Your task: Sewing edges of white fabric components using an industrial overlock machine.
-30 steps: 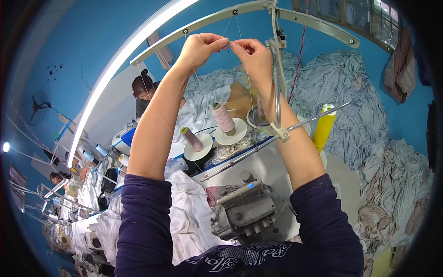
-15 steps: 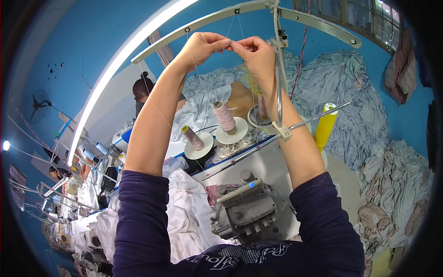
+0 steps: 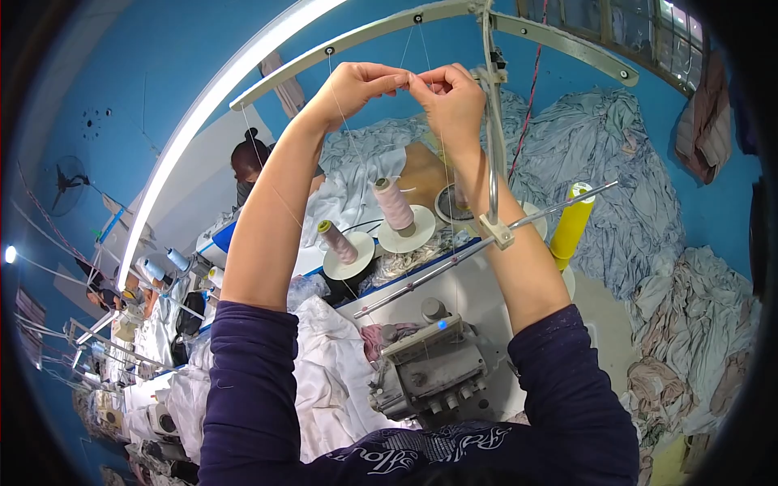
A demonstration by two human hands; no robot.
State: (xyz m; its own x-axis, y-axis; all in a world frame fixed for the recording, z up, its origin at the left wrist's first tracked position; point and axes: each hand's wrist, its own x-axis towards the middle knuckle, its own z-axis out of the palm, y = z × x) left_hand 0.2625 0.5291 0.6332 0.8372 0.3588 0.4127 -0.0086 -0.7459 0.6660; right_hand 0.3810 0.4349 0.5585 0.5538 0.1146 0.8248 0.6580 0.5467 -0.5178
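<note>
Both my arms reach up and forward past the thread stand of a sewing machine (image 3: 429, 368). My left hand (image 3: 356, 91) and my right hand (image 3: 454, 97) meet just under the stand's overhead bar (image 3: 373, 34), each with thumb and finger pinched on thin thread. Two strands run down from a bar eyelet (image 3: 418, 19) to the fingertips; the exact join between them is too small to make out. Below stand a pale pink thread cone (image 3: 394, 204), a smaller pinkish cone (image 3: 338, 242) and another cone partly hidden by my right forearm.
A yellow cone (image 3: 572, 227) stands right of the lower guide rod (image 3: 486, 247). Heaped pale fabric (image 3: 592, 162) rises at the back right; white cloth (image 3: 332, 364) lies left of the machine. A person (image 3: 247, 158) sits beyond my left forearm. More machines line the left.
My joined hands have dropped slightly and shifted a little to the right, still pinching. The person at the back left has moved their head slightly.
</note>
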